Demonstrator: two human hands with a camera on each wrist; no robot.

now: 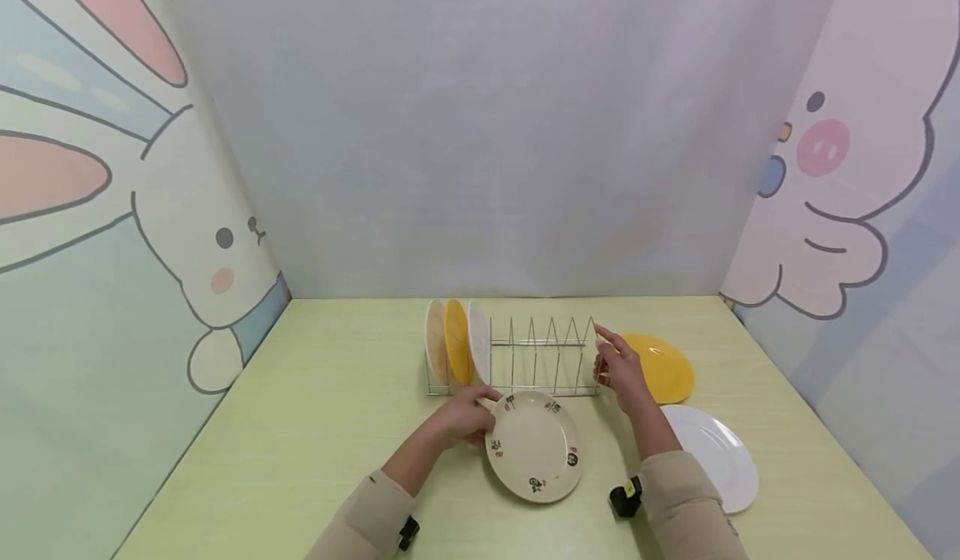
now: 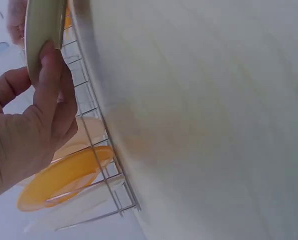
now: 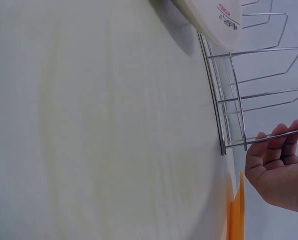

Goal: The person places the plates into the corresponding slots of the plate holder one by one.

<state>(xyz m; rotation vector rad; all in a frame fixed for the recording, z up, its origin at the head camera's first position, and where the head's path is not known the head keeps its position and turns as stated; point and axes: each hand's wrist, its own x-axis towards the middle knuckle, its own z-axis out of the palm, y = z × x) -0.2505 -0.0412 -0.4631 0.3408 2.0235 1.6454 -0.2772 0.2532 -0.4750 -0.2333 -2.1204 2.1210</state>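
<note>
Centrally, just in front of the wire rack [image 1: 551, 343]: one patterned plate [image 1: 532, 447], tilted, pinched at its left rim between thumb and fingers of the left hand [image 1: 459, 417]. Overlaps part of the rack's lower front rail. Contact with rack: cannot tell. At the rack's right end: right hand [image 1: 621, 370], fingers curled round the end wire.

Racked at left, upright, side by side: pale plate [image 1: 433, 339], yellow plate [image 1: 456, 343], white plate [image 1: 480, 339]. On the table [image 1: 337, 427], right of the rack: second yellow plate [image 1: 663, 368], just beside the right hand; nearer the wearer, second white plate [image 1: 712, 456], partly covered by the right sleeve [image 1: 686, 502]. Behind: pale backdrop [image 1: 480, 168], flanked by cartoon rabbit [image 1: 195, 243] at left, pink-snouted figure [image 1: 855, 127] at right.

Markings: dark and red motifs spaced round the patterned plate's rim, too small to read; yellow patch on the right wrist's black device [image 1: 626, 499], likewise illegible.
</note>
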